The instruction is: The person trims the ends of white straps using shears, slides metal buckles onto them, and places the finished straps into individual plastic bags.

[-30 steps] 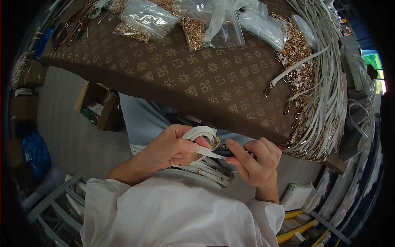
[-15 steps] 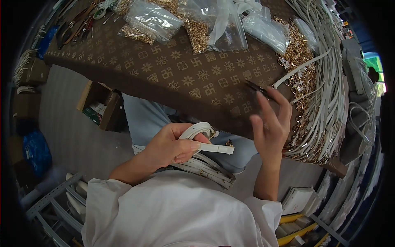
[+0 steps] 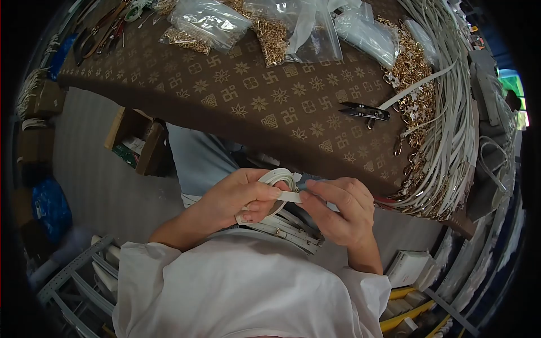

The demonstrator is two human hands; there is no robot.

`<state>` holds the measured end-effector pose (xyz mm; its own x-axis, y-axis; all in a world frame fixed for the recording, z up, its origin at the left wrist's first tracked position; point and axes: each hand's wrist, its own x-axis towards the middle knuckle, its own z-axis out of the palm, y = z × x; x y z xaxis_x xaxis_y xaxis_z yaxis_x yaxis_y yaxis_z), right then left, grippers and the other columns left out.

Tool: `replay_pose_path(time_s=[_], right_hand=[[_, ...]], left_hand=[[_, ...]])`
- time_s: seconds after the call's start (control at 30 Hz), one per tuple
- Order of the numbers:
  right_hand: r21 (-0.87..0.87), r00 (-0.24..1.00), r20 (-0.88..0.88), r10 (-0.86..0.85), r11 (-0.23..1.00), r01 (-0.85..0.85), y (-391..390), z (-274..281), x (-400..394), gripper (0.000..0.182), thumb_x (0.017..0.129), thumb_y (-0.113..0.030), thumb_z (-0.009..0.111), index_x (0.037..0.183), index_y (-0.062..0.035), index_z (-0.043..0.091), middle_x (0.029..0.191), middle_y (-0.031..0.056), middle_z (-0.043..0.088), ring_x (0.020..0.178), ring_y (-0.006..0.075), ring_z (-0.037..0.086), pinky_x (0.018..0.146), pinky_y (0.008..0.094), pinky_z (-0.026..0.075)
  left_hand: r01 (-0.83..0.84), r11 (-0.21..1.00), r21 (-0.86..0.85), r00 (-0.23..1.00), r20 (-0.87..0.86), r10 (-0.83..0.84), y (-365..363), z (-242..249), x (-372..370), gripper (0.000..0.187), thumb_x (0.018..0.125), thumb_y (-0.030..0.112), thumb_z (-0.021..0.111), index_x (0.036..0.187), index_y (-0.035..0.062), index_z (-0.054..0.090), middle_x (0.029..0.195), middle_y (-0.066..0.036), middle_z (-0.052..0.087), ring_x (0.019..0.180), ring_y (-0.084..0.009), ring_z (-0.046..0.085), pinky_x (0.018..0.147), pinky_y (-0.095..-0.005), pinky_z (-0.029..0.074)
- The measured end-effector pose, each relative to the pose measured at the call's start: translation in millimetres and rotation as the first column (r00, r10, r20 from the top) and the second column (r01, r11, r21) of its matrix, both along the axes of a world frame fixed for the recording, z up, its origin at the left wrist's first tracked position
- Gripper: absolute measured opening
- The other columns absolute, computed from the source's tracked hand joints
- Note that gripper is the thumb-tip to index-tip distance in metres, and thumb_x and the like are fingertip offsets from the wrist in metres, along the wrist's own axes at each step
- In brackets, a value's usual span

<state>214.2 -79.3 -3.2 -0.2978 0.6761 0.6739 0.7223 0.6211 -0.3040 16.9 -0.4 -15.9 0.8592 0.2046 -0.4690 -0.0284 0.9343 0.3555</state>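
My left hand (image 3: 236, 198) is closed around a coiled white strap (image 3: 277, 176), thumb on top, in front of my body. From the coil a flat end sticks out to the right, and my right hand (image 3: 342, 209) pinches it between thumb and forefinger. The metal fitting at that end is hidden by my fingers. More white straps (image 3: 284, 228) with small buckles lie across my lap below both hands. Black thread snips (image 3: 365, 111) rest on the brown patterned tablecloth (image 3: 259, 104), beyond my right hand.
Gold-coloured clasps (image 3: 417, 98) lie heaped at the table's right, beside a long bundle of white straps (image 3: 451, 152). Clear plastic bags (image 3: 208, 25) and more clasps sit along the back. Pliers (image 3: 93, 39) lie far left. An open cardboard box (image 3: 155, 149) stands on the floor.
My right hand has let go of the thread snips, leaving them on the table. It has come down and left to take hold of the strap's end.
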Motion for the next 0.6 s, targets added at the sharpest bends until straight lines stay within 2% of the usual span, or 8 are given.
replay_pose_path(time_s=[0.03, 0.1, 0.2, 0.23, 0.3, 0.47, 0.53, 0.6], right_hand=[[-0.002, 1.0, 0.0, 0.002, 1.0, -0.002, -0.6, -1.4, -0.7, 0.021, 0.062, -0.005, 0.07, 0.082, -0.0009, 0.065, 0.079, 0.0087, 0.062, 0.062, 0.0172, 0.058, 0.052, 0.0258, 0.044], [-0.098, 0.979, -0.206, -0.009, 0.995, -0.012, -1.4, -3.7, -2.4, 0.021, 0.062, -0.004, 0.074, 0.078, -0.0014, 0.062, 0.08, 0.0099, 0.063, 0.062, 0.0185, 0.058, 0.052, 0.0273, 0.045], [-0.23, 0.969, -0.245, -0.04, 0.973, -0.018, -5.5, 4.0, -2.8, 0.025, 0.062, -0.002, 0.077, 0.079, -0.0017, 0.058, 0.079, 0.0107, 0.064, 0.062, 0.0207, 0.059, 0.052, 0.0285, 0.047], [-0.232, 0.969, -0.243, -0.041, 0.973, -0.017, -6.2, 4.3, -3.2, 0.025, 0.062, -0.002, 0.077, 0.079, -0.0017, 0.058, 0.079, 0.0107, 0.064, 0.062, 0.0207, 0.059, 0.052, 0.0285, 0.047], [-0.245, 0.951, -0.305, -0.052, 0.969, -0.026, -7.6, 4.4, -4.6, 0.024, 0.064, -0.003, 0.076, 0.08, -0.0016, 0.059, 0.079, 0.0109, 0.063, 0.063, 0.0207, 0.059, 0.053, 0.0284, 0.047], [-0.207, 0.959, -0.284, 0.0, 0.976, -0.062, -8.3, 2.4, -2.2, 0.019, 0.061, -0.002, 0.071, 0.077, -0.0042, 0.062, 0.083, 0.0088, 0.063, 0.06, 0.0179, 0.057, 0.05, 0.0269, 0.043], [-0.209, 0.967, -0.255, 0.015, 0.975, -0.07, -9.4, 2.4, -1.8, 0.018, 0.061, -0.001, 0.068, 0.077, -0.0053, 0.063, 0.084, 0.0086, 0.063, 0.06, 0.0174, 0.056, 0.051, 0.0265, 0.042], [-0.234, 0.945, -0.327, 0.019, 0.967, -0.101, -10.6, 1.6, -1.7, 0.019, 0.06, 0.002, 0.063, 0.077, -0.0071, 0.064, 0.085, 0.0082, 0.062, 0.06, 0.0168, 0.055, 0.053, 0.0264, 0.042]], left_hand=[[-0.007, 0.999, 0.031, 1.0, 0.013, 0.006, -1.1, -0.9, -0.3, 0.012, 0.085, 0.009, 0.048, 0.09, 0.0021, 0.056, 0.055, 0.004, 0.038, 0.044, -0.0033, 0.034, 0.04, -0.02, 0.027], [-0.014, 0.994, 0.107, 0.999, -0.038, 0.019, -2.4, 3.0, -1.6, 0.012, 0.086, 0.01, 0.049, 0.091, 0.0016, 0.056, 0.055, 0.004, 0.039, 0.045, -0.0029, 0.034, 0.04, -0.02, 0.027], [-0.006, 0.959, 0.283, 0.994, -0.099, 0.035, -6.1, 9.8, -4.1, 0.012, 0.085, 0.01, 0.052, 0.092, 0.0008, 0.056, 0.057, 0.004, 0.042, 0.046, -0.0021, 0.034, 0.041, -0.0199, 0.026], [0.007, 0.924, 0.381, 0.993, -0.11, 0.038, -7.2, 11.7, -4.7, 0.012, 0.085, 0.01, 0.054, 0.092, 0.0004, 0.057, 0.057, 0.004, 0.044, 0.046, -0.0018, 0.035, 0.041, -0.0199, 0.026], [0.028, 0.912, 0.409, 0.992, -0.127, 0.027, -7.3, 15.5, -5.8, 0.012, 0.085, 0.01, 0.055, 0.093, 0.0005, 0.057, 0.059, 0.004, 0.046, 0.048, -0.0013, 0.036, 0.043, -0.0194, 0.027], [0.037, 0.865, 0.5, 0.992, -0.126, 0.03, -10.0, 16.8, -7.3, 0.013, 0.084, 0.01, 0.056, 0.093, 0.0008, 0.059, 0.065, 0.004, 0.05, 0.056, -0.0006, 0.04, 0.049, -0.0184, 0.032], [0.018, 0.757, 0.653, 0.993, -0.1, 0.063, -12.9, 12.3, -8.1, 0.013, 0.084, 0.009, 0.056, 0.094, 0.0001, 0.059, 0.068, 0.004, 0.051, 0.06, -0.0009, 0.042, 0.052, -0.0188, 0.034], [0.007, 0.718, 0.696, 0.993, -0.087, 0.075, -14.8, 12.6, -7.3, 0.013, 0.084, 0.009, 0.056, 0.093, -0.0002, 0.059, 0.067, 0.004, 0.051, 0.06, -0.0013, 0.042, 0.052, -0.0192, 0.034]])
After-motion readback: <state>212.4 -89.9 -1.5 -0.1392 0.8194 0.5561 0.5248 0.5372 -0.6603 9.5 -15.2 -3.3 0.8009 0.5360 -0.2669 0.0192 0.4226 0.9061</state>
